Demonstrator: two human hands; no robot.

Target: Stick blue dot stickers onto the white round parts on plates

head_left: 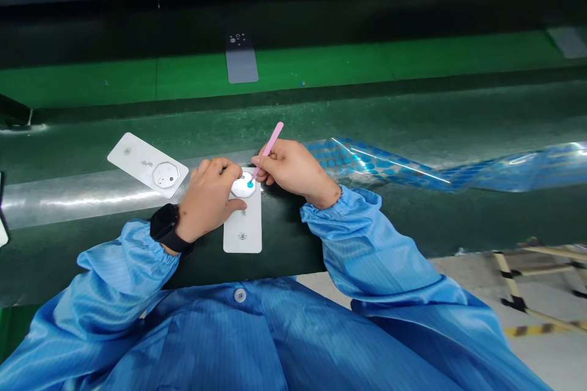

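Note:
My right hand [293, 168] holds a pair of pink tweezers [270, 149], with their tips down at a small cyan round sticker [250, 184]. The sticker sits on a round white piece [243, 185] at the top of a white rectangular card [242, 232]. My left hand [208, 195] grips that card's upper end, its fingertips at the round piece's left edge. A second white card [147, 165] with a ringed circular mark lies angled to the left of my left hand, apart from it.
A transparent film strip with rows of blue dots [371, 165] lies to the right on the dark green belt [284, 116]. A grey card [241, 58] lies further back. A black watch [164, 224] circles my left wrist. Striped floor tape [532, 330] shows lower right.

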